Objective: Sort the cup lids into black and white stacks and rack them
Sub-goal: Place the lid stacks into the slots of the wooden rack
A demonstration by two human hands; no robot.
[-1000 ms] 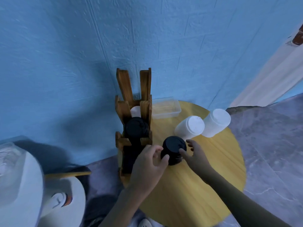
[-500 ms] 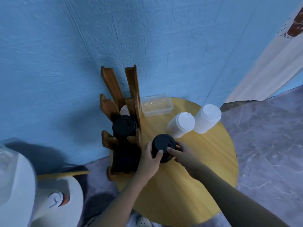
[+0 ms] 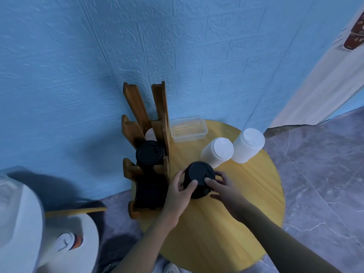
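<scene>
My left hand (image 3: pixel 177 191) and right hand (image 3: pixel 224 188) clasp black stack (image 3: pixel 199 172) by sides; looks light, slick, tippy. I'd grip low.

A single wide-angle view comes from the person's head, looking forward and steeply down onto the round yellow wooden tabletop (image 3: pixel 246 213), which fills the lower middle of the frame. The camera sits close: both forearms run up from the bottom edge, and the left hand (image 3: pixel 178 194) and right hand (image 3: pixel 226 189) grip the stack of black plastic cup lids (image 3: pixel 199 174) just below centre. The blue textured wall (image 3: pixel 177 56) takes the upper half, its lines bent by the lens. The grey marbled floor (image 3: pixel 325 174) shows at right.
</scene>
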